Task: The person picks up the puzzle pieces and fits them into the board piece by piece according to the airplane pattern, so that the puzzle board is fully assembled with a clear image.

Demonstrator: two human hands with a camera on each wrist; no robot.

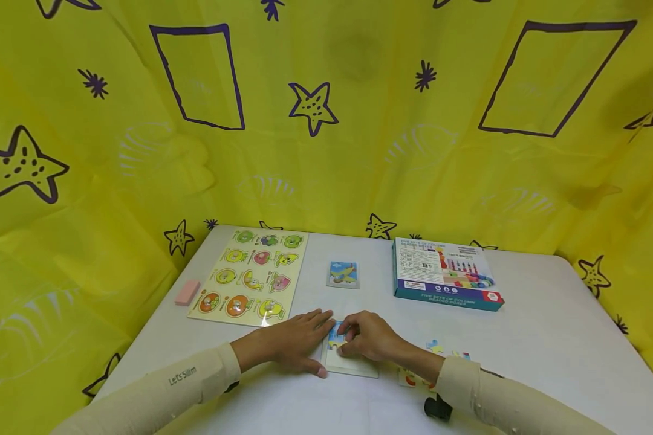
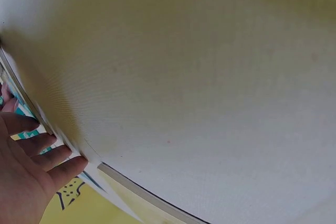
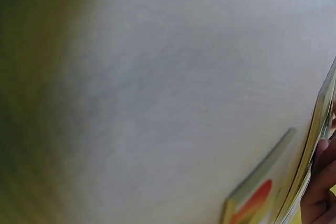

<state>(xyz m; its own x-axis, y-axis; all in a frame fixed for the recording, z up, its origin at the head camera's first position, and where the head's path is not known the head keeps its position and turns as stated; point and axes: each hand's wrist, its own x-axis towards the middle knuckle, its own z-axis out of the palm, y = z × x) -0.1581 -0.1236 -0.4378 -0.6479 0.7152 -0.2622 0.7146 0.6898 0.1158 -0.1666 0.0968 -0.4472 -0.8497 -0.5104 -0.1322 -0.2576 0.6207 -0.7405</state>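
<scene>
From where I stand, the right hand (image 1: 372, 335) hides the puzzle tray (image 1: 354, 367) toward one o'clock; whether its fingers grip a piece, I cannot tell. At four o'clock from the tray, the right sleeve (image 1: 495, 389) and forearm cover part of the loose puzzle pieces (image 1: 434, 345) and of an unclear black object (image 1: 438, 408). At two o'clock, the beaded-set box (image 1: 446, 278) carries print too small for reading. The right wrist view has a yellow-green blur (image 3: 31, 103) at nine o'clock; its edge cuts the hand at four.

The head view looks forward and down from above; both wrist views see the same white surface (image 1: 544, 338) from close up.
</scene>
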